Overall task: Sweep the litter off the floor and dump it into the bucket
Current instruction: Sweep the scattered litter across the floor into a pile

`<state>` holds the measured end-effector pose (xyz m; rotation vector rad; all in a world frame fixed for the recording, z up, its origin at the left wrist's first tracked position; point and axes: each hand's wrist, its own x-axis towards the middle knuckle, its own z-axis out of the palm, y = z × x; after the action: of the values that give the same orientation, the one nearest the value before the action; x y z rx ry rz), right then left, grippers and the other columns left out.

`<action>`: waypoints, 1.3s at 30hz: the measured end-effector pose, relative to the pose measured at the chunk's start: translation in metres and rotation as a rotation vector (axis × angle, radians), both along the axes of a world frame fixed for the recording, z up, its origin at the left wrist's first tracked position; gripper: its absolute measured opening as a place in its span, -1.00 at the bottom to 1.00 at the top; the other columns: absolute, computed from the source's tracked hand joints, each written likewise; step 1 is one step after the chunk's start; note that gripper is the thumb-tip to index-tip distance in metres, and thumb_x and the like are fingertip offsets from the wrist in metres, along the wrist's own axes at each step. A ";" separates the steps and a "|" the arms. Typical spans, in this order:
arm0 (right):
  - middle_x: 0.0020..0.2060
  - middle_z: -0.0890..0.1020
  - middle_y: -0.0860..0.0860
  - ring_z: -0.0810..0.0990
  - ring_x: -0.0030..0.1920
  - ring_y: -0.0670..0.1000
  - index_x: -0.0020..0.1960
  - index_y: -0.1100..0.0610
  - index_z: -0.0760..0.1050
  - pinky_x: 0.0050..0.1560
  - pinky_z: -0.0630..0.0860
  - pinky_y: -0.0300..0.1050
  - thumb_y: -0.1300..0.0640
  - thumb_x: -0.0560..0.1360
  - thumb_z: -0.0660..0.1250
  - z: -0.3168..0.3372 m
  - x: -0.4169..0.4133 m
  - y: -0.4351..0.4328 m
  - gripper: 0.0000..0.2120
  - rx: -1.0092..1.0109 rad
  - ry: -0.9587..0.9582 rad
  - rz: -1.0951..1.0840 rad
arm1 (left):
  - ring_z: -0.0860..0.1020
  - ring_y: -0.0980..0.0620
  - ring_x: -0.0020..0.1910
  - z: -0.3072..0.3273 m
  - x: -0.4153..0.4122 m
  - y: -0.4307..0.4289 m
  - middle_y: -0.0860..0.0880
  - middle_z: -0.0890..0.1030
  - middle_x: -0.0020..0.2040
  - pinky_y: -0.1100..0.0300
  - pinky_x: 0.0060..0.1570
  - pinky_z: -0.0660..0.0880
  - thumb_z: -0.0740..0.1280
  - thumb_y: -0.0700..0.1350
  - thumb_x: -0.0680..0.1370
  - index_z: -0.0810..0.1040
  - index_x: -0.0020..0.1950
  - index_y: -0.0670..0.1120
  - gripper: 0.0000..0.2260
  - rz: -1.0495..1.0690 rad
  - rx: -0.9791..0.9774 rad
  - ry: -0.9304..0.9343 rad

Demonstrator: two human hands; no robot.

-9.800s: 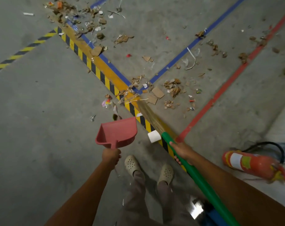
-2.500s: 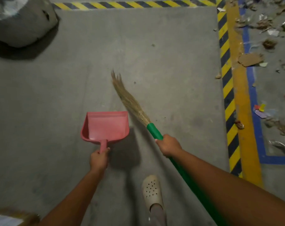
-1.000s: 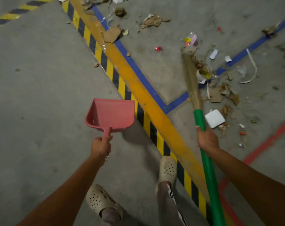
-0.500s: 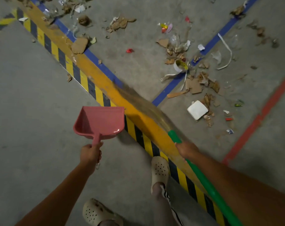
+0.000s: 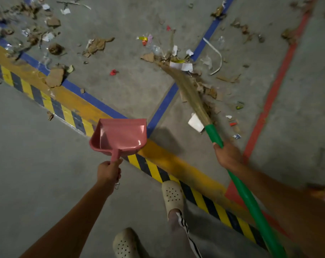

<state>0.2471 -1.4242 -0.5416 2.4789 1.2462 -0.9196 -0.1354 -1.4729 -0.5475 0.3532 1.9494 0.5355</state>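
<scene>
Fingers (image 5: 114, 164) of the left hand (image 5: 109, 171) curl round the pink dustpan (image 5: 120, 135) handle, right hand (image 5: 227, 155) grips the green broom (image 5: 213, 134), bristles down in the cardboard litter (image 5: 212, 92) far right.

Broom (image 5: 191, 91): straw bristles blurred, their tip lying in the litter (image 5: 184, 67); the green handle slants back into my right hand (image 5: 227, 155). Dustpan (image 5: 120, 135): pink plastic, empty, gripped by its handle in my left hand (image 5: 108, 171), mouth facing away from me. Litter: cardboard scraps, paper and wrappers scattered across the concrete floor (image 5: 130, 86).
</scene>
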 end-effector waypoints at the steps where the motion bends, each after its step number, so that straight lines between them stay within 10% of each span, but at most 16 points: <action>1: 0.15 0.61 0.28 0.59 0.17 0.31 0.26 0.20 0.51 0.07 0.50 0.05 -0.16 0.66 0.15 0.002 0.000 -0.012 -0.54 -0.001 -0.007 0.022 | 0.31 0.01 -0.56 0.003 0.003 0.001 -0.14 0.41 -0.42 0.30 -0.63 0.20 0.35 -0.17 0.59 0.42 -0.19 -0.18 -0.80 -0.024 0.012 -0.005; 9: -0.19 0.58 0.10 0.59 -0.16 0.20 0.01 0.08 0.44 -0.22 0.48 -0.02 -0.20 0.63 0.17 0.015 -0.012 -0.130 -0.66 -0.022 0.070 -0.041 | 0.30 0.01 -0.56 0.031 0.004 -0.017 -0.15 0.40 -0.43 0.30 -0.56 0.18 0.36 -0.16 0.58 0.41 -0.21 -0.18 -0.78 -0.206 0.059 -0.010; 17: 0.14 0.66 0.21 0.63 0.14 0.24 0.16 0.17 0.60 -0.02 0.49 -0.02 -0.17 0.61 0.26 -0.006 0.017 -0.207 -0.58 -0.342 0.090 -0.146 | 0.30 0.06 -0.65 0.030 -0.009 -0.047 -0.14 0.39 -0.45 0.36 -0.60 0.18 0.37 -0.19 0.59 0.44 -0.24 -0.22 -0.76 -0.327 -0.035 0.065; 21: -0.19 0.62 0.18 0.61 -0.23 0.17 0.03 0.24 0.58 -0.16 0.62 0.05 -0.13 0.60 0.24 -0.028 0.050 -0.174 -0.58 -0.168 0.082 -0.485 | 0.31 0.05 -0.61 0.012 0.005 -0.042 -0.16 0.40 -0.43 0.35 -0.58 0.20 0.38 -0.18 0.58 0.45 -0.23 -0.23 -0.77 -0.372 -0.057 0.102; 28: 0.06 0.67 0.22 0.67 0.02 0.27 0.22 0.13 0.55 0.04 0.61 0.06 -0.21 0.59 0.17 -0.015 0.094 -0.108 -0.53 0.063 0.059 -0.614 | 0.31 0.03 -0.61 0.005 0.069 0.007 -0.12 0.40 -0.49 0.36 -0.58 0.19 0.39 -0.14 0.58 0.44 -0.30 -0.20 -0.71 -0.492 -0.048 0.118; 39: -0.14 0.56 0.17 0.57 -0.06 0.25 0.09 0.19 0.49 -0.16 0.36 -0.02 -0.08 0.66 0.21 0.017 0.061 -0.154 -0.67 0.172 0.201 -0.768 | 0.31 0.02 -0.57 0.003 0.180 0.087 -0.14 0.40 -0.44 0.30 -0.54 0.21 0.39 -0.06 0.59 0.47 -0.23 -0.20 -0.71 -0.730 0.025 0.032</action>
<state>0.3076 -1.5777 -0.5249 3.1240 0.3806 -1.2848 0.0446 -1.3861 -0.5442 1.0354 1.6852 0.0735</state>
